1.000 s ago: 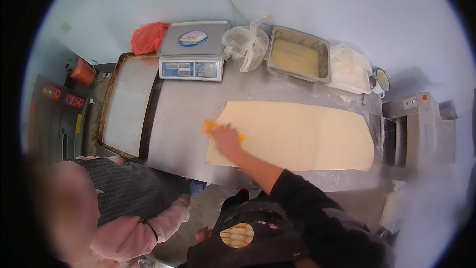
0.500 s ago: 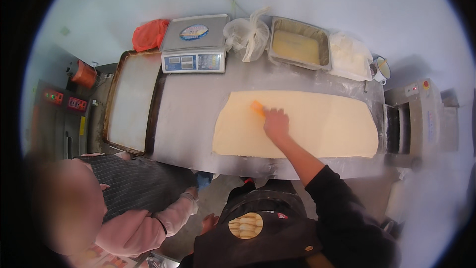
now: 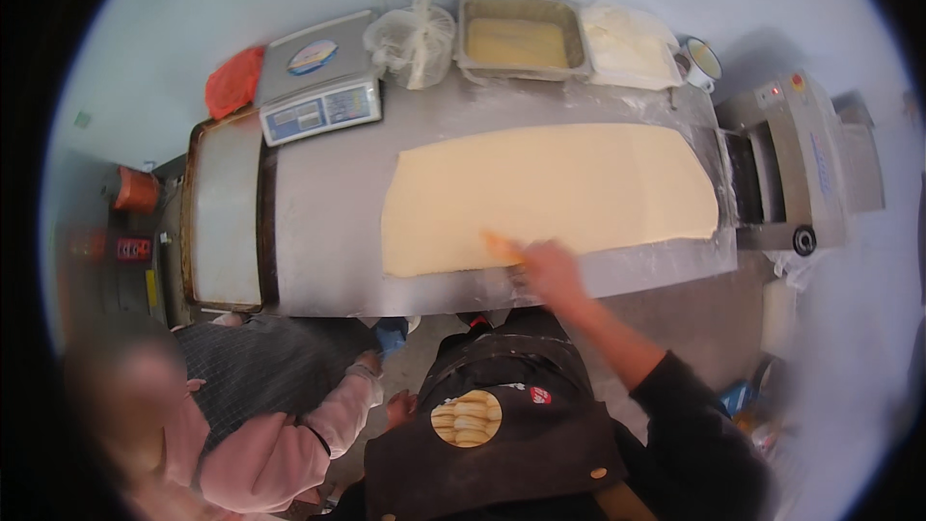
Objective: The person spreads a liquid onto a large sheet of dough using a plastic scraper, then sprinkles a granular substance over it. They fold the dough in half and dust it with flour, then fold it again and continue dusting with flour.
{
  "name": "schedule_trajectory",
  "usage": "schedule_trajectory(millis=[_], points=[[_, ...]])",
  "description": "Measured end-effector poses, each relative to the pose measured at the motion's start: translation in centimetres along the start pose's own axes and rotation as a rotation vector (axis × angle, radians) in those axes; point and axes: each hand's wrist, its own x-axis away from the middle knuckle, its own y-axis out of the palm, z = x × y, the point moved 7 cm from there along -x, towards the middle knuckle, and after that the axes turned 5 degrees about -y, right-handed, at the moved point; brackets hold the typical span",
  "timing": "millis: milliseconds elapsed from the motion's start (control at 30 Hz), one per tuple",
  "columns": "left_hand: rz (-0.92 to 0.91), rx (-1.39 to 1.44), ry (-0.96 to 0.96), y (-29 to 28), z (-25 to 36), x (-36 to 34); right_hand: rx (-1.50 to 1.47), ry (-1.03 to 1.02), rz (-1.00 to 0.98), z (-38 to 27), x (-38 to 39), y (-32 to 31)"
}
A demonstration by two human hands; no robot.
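A wide sheet of pale, flat dough [image 3: 540, 188] lies on the metal table, its corners rounded at the right. My right hand [image 3: 550, 270] is over its near edge, closed around an orange brush [image 3: 500, 247] whose end points left over the dough. Motion blurs both the hand and the brush, so whether the tip touches the dough is hard to tell. My left hand [image 3: 400, 408] hangs low beside my dark apron [image 3: 540, 425], below the table. Its fingers are small and partly hidden, and nothing shows in it.
Along the back stand a scale [image 3: 318, 87], a tied plastic bag [image 3: 413, 43], a metal pan of yellowish contents [image 3: 582, 53], a white tub [image 3: 627, 48] and a mug [image 3: 702, 63]. A baking tray [image 3: 191, 222] is left; a machine [image 3: 810, 164] is right. Another person [image 3: 265, 453] stands close left.
My right hand and the brush have come from the dough's upper left part down to its near edge. The view has shifted and tilted a little. My left hand stays low.
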Motion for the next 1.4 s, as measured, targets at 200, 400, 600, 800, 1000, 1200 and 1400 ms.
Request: schedule_trajectory(millis=[200, 400, 600, 800, 1000, 1200, 1400], points=[[-0.065, 0.139, -0.206, -0.8, -1.0, -1.7, 0.265, 0.282, 0.23, 14.1, 4.3, -3.5], [-0.108, 0.136, -0.249, -0.9, 0.1, -3.7, 0.041, -0.005, 0.295, 2.6, 10.6, 4.1], [-0.13, 0.126, -0.267, -0.2, 1.9, -5.5, 0.114, 0.164, 0.099, 9.0, 13.6, -0.9], [-0.11, 0.112, -0.267, 1.1, 5.0, -5.6, 0.307, 0.291, 0.42, 26.3, 13.6, -9.0], [-0.092, 0.084, -0.307, 4.6, 9.5, -6.0, 0.074, 0.179, 0.334, 24.4, 21.0, -2.3], [-0.073, 0.119, -0.35, 9.5, 14.5, -6.5, -0.006, 0.096, 0.212, 26.4, 23.8, -6.8], [-0.007, 0.205, -0.396, 13.1, 17.4, -5.5, 0.102, 0.09, 0.231, 36.4, 20.1, -9.8]])
